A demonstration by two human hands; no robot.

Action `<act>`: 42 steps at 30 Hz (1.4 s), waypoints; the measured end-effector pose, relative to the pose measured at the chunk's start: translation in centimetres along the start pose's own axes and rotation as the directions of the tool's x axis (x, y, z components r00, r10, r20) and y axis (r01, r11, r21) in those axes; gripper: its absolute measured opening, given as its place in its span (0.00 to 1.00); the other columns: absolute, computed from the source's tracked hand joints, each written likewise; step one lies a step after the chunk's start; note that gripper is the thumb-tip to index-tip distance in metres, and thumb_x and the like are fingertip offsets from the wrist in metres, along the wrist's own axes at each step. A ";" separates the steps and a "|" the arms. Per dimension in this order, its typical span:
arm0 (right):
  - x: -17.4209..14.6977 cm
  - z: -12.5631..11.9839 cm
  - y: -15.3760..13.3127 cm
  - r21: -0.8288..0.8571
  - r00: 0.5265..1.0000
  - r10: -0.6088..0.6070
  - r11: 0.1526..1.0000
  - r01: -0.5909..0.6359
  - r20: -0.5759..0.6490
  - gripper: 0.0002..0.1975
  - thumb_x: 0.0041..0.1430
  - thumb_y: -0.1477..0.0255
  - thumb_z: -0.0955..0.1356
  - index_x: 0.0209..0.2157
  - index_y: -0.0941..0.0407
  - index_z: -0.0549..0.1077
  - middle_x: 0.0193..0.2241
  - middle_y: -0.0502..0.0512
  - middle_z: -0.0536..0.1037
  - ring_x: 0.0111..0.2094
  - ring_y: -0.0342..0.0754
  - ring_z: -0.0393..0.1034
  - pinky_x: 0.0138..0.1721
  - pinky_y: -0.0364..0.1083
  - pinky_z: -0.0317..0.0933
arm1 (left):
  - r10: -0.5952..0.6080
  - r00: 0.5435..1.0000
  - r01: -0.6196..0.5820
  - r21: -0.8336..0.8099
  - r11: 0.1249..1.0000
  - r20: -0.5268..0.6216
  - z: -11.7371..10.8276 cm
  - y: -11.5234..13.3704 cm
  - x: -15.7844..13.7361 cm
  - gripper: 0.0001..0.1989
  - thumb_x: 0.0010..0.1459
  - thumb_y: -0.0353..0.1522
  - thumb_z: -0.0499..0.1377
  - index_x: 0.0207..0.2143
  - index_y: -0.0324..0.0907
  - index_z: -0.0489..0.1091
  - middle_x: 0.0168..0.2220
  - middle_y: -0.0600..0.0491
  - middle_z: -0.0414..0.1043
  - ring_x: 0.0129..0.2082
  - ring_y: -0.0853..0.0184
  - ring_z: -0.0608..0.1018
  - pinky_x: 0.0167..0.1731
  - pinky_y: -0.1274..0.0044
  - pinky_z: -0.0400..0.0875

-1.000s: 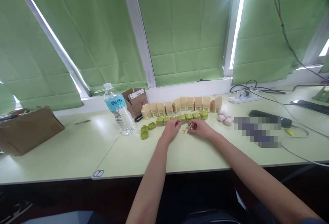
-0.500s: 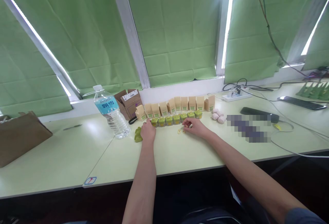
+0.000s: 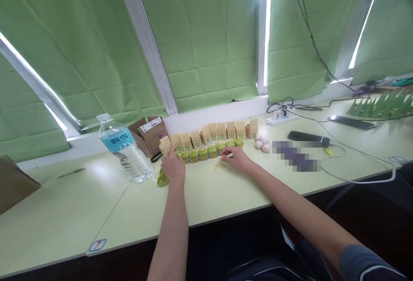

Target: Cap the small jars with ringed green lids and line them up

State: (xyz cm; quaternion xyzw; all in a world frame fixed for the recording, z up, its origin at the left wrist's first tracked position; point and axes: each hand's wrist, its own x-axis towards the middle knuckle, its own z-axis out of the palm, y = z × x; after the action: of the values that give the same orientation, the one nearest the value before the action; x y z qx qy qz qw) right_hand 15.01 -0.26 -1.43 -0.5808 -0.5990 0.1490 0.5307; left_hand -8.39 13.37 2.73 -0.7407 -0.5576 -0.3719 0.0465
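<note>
My left hand (image 3: 173, 167) is at the left end of a row of small clear containers with green lids (image 3: 203, 154). Its fingers are curled down in front of the leftmost small paper bag (image 3: 165, 144), and what lies under them is hidden. Loose green lid-like pieces (image 3: 162, 179) lie beside it, partly covered. At the row's right part, my right hand (image 3: 236, 158) has thumb and fingers pinched together; whatever is between them is too small to name. Just below those fingertips, two small yellow ring-like pieces (image 3: 219, 166) rest on the table.
Several kraft paper bags (image 3: 222, 131) stand behind the containers. A large water bottle (image 3: 125, 149) and an open carton (image 3: 149, 135) are on the left. Pinkish rounded items (image 3: 263, 143), a black device (image 3: 309, 138), a power strip (image 3: 283, 116) and cables lie on the right.
The camera view has shifted to the right. My left hand has moved slightly left toward the end bag. My right fingertips have lifted off the yellow rings, which now show fully.
</note>
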 end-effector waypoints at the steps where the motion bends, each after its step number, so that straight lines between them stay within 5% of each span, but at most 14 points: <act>1: 0.1 0.0 0.1 0.006 1.000 0.001 1.000 -0.001 -0.011 0.08 0.55 0.66 0.70 0.35 0.55 0.75 0.33 0.54 0.77 0.37 0.49 0.73 0.39 0.48 0.69 | 0.038 0.999 -0.038 -0.023 0.999 -0.032 -0.1 0.4 -0.1 0.19 0.61 0.30 0.51 0.54 0.44 0.67 0.47 0.42 0.75 0.50 0.49 0.71 0.45 0.63 0.66; 5: 0.2 0.1 0.2 -0.009 0.999 -0.020 1.000 0.020 -0.030 0.07 0.56 0.67 0.69 0.36 0.55 0.75 0.33 0.54 0.77 0.35 0.47 0.72 0.40 0.49 0.68 | 0.267 0.964 -0.267 -0.123 0.956 -0.013 0.2 2.7 -1.3 0.16 0.62 0.31 0.53 0.52 0.45 0.69 0.44 0.46 0.77 0.48 0.51 0.71 0.48 0.63 0.64; 11: 0.3 0.0 0.0 -0.028 0.994 -0.044 0.999 0.042 -0.096 0.11 0.58 0.65 0.69 0.40 0.55 0.75 0.33 0.54 0.77 0.36 0.48 0.72 0.39 0.49 0.69 | 0.610 0.788 -0.540 -0.385 0.748 0.080 1.1 5.9 -3.5 0.17 0.61 0.26 0.56 0.51 0.47 0.69 0.44 0.48 0.76 0.51 0.56 0.70 0.53 0.65 0.64; 15: 0.5 -0.1 0.1 -0.061 0.991 -0.067 0.996 0.060 -0.119 0.12 0.60 0.63 0.68 0.40 0.54 0.78 0.36 0.57 0.77 0.37 0.49 0.72 0.40 0.50 0.70 | 0.691 0.717 -0.556 -0.522 0.647 0.094 1.3 6.5 -4.3 0.17 0.61 0.27 0.56 0.52 0.47 0.69 0.46 0.48 0.74 0.53 0.58 0.71 0.54 0.64 0.66; 21: 0.4 -0.2 0.2 -0.004 0.997 -0.050 0.999 0.050 -0.063 0.13 0.61 0.61 0.67 0.41 0.53 0.78 0.40 0.58 0.76 0.35 0.48 0.73 0.36 0.49 0.72 | 0.715 0.681 -0.484 -0.635 0.603 0.160 1.0 6.5 -4.7 0.17 0.62 0.29 0.55 0.54 0.48 0.67 0.42 0.50 0.74 0.44 0.63 0.76 0.49 0.68 0.70; 25: 0.1 -0.2 0.0 0.040 0.999 0.026 0.999 -0.028 0.042 0.12 0.63 0.63 0.65 0.40 0.54 0.77 0.32 0.55 0.78 0.30 0.47 0.73 0.33 0.48 0.71 | 0.751 0.647 -0.528 -0.634 0.565 0.130 0.7 6.6 -4.9 0.16 0.61 0.26 0.56 0.50 0.47 0.68 0.43 0.50 0.72 0.47 0.62 0.74 0.49 0.68 0.70; 28: 0.1 -0.3 0.0 -0.003 0.999 0.011 1.000 -0.011 0.052 0.12 0.62 0.63 0.66 0.39 0.54 0.78 0.30 0.53 0.79 0.29 0.47 0.73 0.35 0.48 0.69 | 0.745 0.658 -0.539 -0.621 0.570 0.112 0.7 6.7 -5.1 0.18 0.60 0.25 0.57 0.51 0.48 0.68 0.47 0.49 0.68 0.50 0.61 0.72 0.51 0.68 0.69; 33: 0.3 -0.5 0.1 -0.019 1.000 0.009 1.000 -0.008 0.008 0.14 0.60 0.62 0.67 0.42 0.54 0.79 0.31 0.54 0.80 0.29 0.47 0.73 0.35 0.48 0.68 | 0.669 0.740 -0.469 -0.659 0.588 0.071 1.7 6.5 -5.0 0.23 0.55 0.28 0.63 0.53 0.49 0.66 0.56 0.47 0.58 0.55 0.60 0.70 0.54 0.66 0.68; 38: 0.2 -0.5 -0.3 0.048 1.000 -0.019 0.999 0.019 0.005 0.15 0.60 0.58 0.67 0.41 0.52 0.79 0.32 0.55 0.80 0.28 0.48 0.72 0.34 0.49 0.69 | 0.633 0.749 -0.336 -0.710 0.619 0.198 1.9 6.3 -4.9 0.32 0.53 0.33 0.66 0.59 0.47 0.61 0.54 0.45 0.67 0.51 0.59 0.74 0.51 0.67 0.69; 42: 0.2 -0.2 -0.5 0.082 0.997 -0.065 0.994 0.068 -0.041 0.15 0.58 0.57 0.69 0.38 0.52 0.80 0.41 0.58 0.78 0.32 0.48 0.73 0.35 0.50 0.71 | 0.603 0.765 -0.292 -0.710 0.641 0.229 1.4 6.5 -5.0 0.25 0.55 0.33 0.63 0.55 0.45 0.66 0.50 0.47 0.72 0.48 0.61 0.74 0.49 0.70 0.69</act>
State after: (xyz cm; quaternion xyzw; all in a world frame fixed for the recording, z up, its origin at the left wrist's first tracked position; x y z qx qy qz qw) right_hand 14.95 -0.35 -0.82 -0.5406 -0.6011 0.1449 0.5704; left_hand -2.58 7.66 0.91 -0.8924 -0.1843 -0.3328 -0.2428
